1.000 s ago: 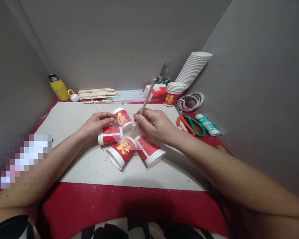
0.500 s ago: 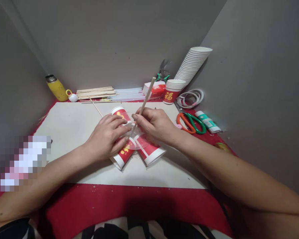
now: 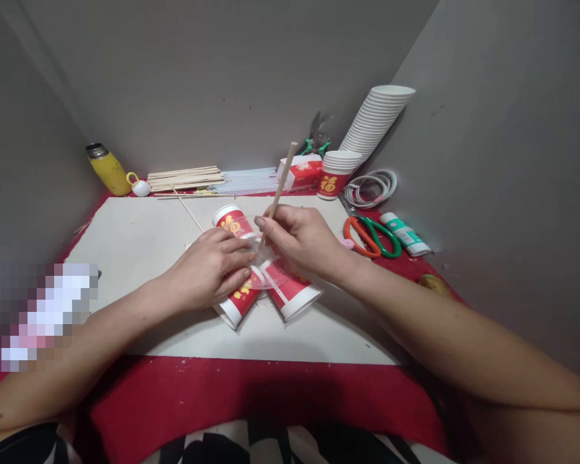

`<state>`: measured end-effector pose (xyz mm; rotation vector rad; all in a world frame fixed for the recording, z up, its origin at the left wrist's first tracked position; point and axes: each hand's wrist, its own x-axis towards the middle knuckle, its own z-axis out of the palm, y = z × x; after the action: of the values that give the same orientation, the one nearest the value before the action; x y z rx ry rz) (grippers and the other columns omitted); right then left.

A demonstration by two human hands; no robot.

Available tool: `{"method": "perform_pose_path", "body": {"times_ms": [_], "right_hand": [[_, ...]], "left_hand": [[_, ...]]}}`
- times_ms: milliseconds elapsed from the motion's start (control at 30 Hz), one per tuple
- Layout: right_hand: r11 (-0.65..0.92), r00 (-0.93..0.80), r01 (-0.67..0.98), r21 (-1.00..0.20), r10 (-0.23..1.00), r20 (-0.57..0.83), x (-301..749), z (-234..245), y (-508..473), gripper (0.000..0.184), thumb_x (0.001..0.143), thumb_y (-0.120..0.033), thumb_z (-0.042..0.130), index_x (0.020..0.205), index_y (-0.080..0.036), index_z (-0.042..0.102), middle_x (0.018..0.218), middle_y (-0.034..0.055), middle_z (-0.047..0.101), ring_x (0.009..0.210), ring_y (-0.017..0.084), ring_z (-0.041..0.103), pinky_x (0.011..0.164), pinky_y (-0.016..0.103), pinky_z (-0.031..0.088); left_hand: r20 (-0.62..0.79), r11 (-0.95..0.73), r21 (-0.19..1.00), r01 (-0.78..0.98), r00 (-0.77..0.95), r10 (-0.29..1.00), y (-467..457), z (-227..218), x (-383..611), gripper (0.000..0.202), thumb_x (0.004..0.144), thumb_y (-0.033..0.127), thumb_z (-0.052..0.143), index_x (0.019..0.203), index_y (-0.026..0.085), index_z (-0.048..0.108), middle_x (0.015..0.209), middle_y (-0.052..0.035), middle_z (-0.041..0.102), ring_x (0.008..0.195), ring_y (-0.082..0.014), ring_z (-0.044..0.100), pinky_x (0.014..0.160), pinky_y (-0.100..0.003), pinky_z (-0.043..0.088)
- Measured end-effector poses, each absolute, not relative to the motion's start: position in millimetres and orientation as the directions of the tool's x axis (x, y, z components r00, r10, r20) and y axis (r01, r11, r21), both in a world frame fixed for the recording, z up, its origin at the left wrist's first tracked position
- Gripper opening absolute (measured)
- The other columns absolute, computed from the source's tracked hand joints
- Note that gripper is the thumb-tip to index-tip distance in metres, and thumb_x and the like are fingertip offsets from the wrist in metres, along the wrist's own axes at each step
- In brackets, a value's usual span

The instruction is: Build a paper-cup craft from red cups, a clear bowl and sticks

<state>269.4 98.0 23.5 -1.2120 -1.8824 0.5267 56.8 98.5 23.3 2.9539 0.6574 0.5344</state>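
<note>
A clear plastic disc (image 3: pixel 272 277) lies in the middle of a pale board (image 3: pixel 135 235), overlapping the narrow ends of red paper cups laid on their sides around it. One cup (image 3: pixel 229 222) points its rim out towards eleven o'clock, a second cup (image 3: pixel 236 307) towards seven and a third cup (image 3: pixel 294 291) towards five. The person's left hand (image 3: pixel 215 267) reaches in from eight o'clock, palm down with loosely spread fingers, over the disc's left side; whether it presses down cannot be told. The right hand (image 3: pixel 299 240), on the disc's three o'clock side, pinches a wooden stick (image 3: pixel 284 180) between thumb and fingers. The stick leans, its top towards one o'clock and its lower end at the disc's centre. A thin wooden skewer (image 3: pixel 188 211) slants away from the left hand towards ten o'clock. Seen from the disc, a yellow bottle (image 3: pixel 109 173) stands tilted at ten o'clock, translucent sticks (image 3: pixel 250 182) lie at twelve, and a tall leaning stack of white-rimmed cups (image 3: pixel 377 122) rises between one and two. Orange-and-green-handled scissors (image 3: pixel 377 238) lie at three, just beside a white-and-teal tube (image 3: pixel 405 233).
</note>
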Motion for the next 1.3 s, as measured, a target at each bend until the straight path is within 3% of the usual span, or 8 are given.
{"method": "perform_pose_path", "body": {"times_ms": [433,1300], "right_hand": [[0.37,-0.048,0.485,-0.792,0.916,0.399,261.8,20.4,94.3,0.035,0.091,-0.037,0.056,0.062,-0.019,0.052,0.055,-0.0019,0.051,0.055,0.011,0.045,0.055,0.027,0.034],[0.327,-0.083,0.461,-0.825,0.941,0.327,256.8,29.1,104.9,0.033,0.093,-0.03,0.057,0.062,-0.019,0.055,0.051,-0.0013,0.057,0.049,0.012,0.052,0.053,0.026,0.037]], "left_hand": [[0.199,-0.848,0.346,0.401,0.852,0.484,101.3,32.3,62.0,0.025,0.091,0.018,0.049,0.111,0.015,0.063,0.108,-0.0115,0.066,0.104,-0.0266,0.053,0.091,-0.042,0.048],[0.206,-0.842,0.332,0.424,0.839,0.504,103.3,31.1,61.1,0.023,0.09,0.023,0.05,0.108,0.02,0.064,0.101,-0.0101,0.066,0.1,-0.0264,0.056,0.087,-0.042,0.048]]}}
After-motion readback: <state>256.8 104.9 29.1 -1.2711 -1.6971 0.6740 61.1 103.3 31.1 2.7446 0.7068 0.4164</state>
